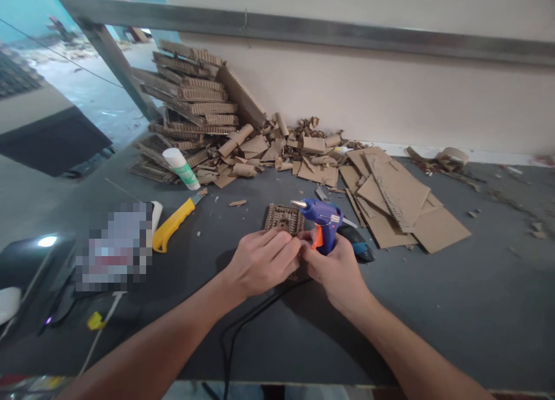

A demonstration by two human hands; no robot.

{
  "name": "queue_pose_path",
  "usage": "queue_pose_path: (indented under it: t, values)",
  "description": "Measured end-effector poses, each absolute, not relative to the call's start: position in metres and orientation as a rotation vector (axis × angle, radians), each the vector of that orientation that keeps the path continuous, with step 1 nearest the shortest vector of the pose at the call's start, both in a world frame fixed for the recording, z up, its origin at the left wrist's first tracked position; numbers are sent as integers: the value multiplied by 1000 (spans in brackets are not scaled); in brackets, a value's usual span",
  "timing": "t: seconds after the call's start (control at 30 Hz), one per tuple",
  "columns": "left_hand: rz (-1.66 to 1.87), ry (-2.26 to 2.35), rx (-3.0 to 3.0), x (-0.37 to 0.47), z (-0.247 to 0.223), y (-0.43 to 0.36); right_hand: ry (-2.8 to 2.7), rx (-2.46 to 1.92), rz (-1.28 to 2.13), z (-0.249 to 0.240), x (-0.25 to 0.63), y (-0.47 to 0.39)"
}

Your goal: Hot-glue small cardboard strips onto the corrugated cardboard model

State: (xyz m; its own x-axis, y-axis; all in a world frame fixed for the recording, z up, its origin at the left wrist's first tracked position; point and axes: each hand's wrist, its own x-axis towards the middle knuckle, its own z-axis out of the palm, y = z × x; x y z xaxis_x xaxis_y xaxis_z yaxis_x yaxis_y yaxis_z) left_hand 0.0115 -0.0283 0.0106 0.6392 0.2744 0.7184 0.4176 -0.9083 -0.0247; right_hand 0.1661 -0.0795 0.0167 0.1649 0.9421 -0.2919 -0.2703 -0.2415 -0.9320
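Glue gun (319, 212) in right hand (337, 268), green-white tube (184, 171)

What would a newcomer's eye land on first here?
Probably the blue glue gun, held in the right hand near the centre, its nozzle pointing left. Next, perhaps, the yellow cutter lying further left, and the cardboard stack at the back left of the table.

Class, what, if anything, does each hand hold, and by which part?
The right hand holds the glue gun by its handle; what the left hand holds, if anything, cannot be told.
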Motion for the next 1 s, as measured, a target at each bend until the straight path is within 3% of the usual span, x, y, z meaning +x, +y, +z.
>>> queue_pose_path:
  t: [0.37,0.63,1.0]
  values:
    - [-1182,-241,-2679,4,24,-29,-732,-1284,1128,10,188,-65]
    - [-1406,-586,-2797,-1,16,-22,-996,-1658,634,8,215,-59]
    - [-1488,-812,-2768,2,6,-24,-991,-1328,1162,5,190,-67]
